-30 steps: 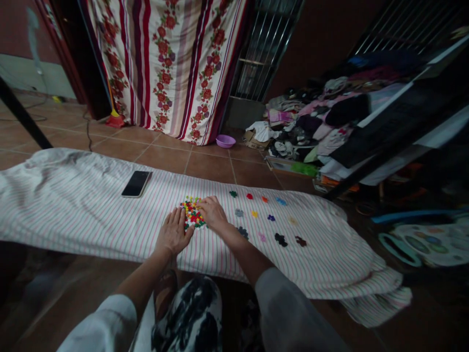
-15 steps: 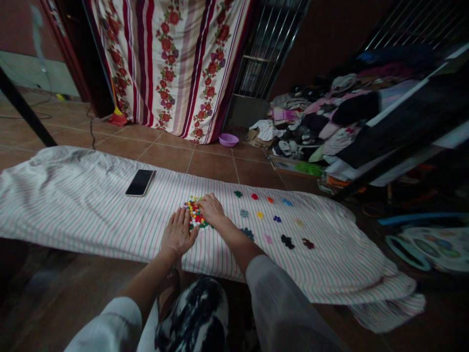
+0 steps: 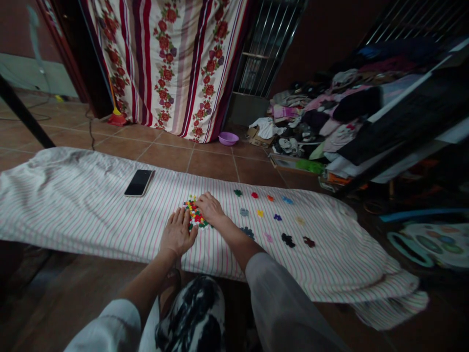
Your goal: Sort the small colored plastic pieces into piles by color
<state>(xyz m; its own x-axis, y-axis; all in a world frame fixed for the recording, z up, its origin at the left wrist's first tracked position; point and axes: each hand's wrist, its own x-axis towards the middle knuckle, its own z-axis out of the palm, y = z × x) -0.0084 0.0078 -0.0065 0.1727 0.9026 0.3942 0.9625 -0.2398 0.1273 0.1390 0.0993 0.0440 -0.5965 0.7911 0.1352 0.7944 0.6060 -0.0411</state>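
Observation:
A pile of small colourful pieces (image 3: pixel 196 213), red, yellow, green and white, lies on the striped cloth between my hands. My left hand (image 3: pixel 178 231) rests flat at the pile's left edge, fingers stretched out and touching the pieces. Over the pile's right side is my right hand (image 3: pixel 210 207), its fingers bent down and close together; whatever the fingertips hold is hidden. To the right, small single-colour clusters are laid out in rows, among them a red cluster (image 3: pixel 254 195), a yellow cluster (image 3: pixel 260 213), a black cluster (image 3: pixel 287 240) and a brown cluster (image 3: pixel 309 241).
A phone (image 3: pixel 139 183) lies on the striped cloth (image 3: pixel 91 210) to the left. Beyond the cloth's far edge, a purple basin (image 3: pixel 228 139) stands on the tiled floor near a hanging floral curtain (image 3: pixel 183 73). Heaped clothes (image 3: pixel 330 107) fill the far right.
My right hand has shifted very slightly over the pile. My left hand stays flat in place, and the view has tilted a little.

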